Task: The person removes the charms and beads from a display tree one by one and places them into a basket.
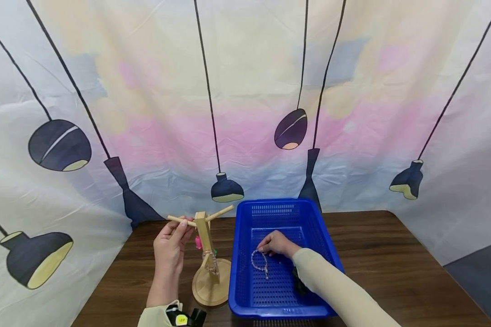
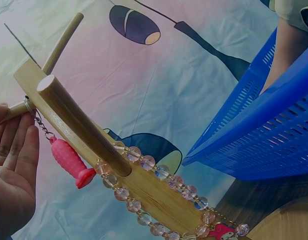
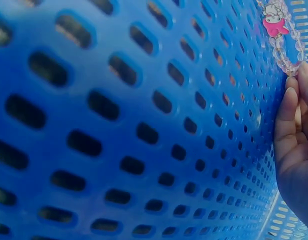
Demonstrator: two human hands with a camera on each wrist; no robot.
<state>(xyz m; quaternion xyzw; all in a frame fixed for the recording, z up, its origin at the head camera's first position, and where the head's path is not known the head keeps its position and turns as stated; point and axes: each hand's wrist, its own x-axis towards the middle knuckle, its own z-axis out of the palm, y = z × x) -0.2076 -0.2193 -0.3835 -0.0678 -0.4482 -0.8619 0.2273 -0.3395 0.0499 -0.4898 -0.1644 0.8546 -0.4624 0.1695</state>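
In the head view, my left hand [image 1: 172,247] pinches one peg of a wooden display stand [image 1: 204,234] between thumb and fingers. A pink fish-shaped keychain [image 2: 69,157] hangs by its ring and chain from that peg, close to the fingertips. Lower on the post, a bracelet of clear and pink beads [image 2: 134,205] loops round another peg and carries a pink cartoon charm [image 2: 224,232]. Inside the blue basket, my right hand [image 1: 276,243] pinches a second beaded bracelet [image 1: 253,260] at its top edge. This one also bears a pink-and-white charm [image 3: 275,26].
The blue perforated basket [image 1: 234,277] stands right beside the stand's round base [image 1: 202,297]. Both are on a dark wooden table [image 1: 376,254]. Behind rises a cloth backdrop [image 1: 249,136] printed with hanging lamps. A small green item [image 1: 215,251] shows behind the post.
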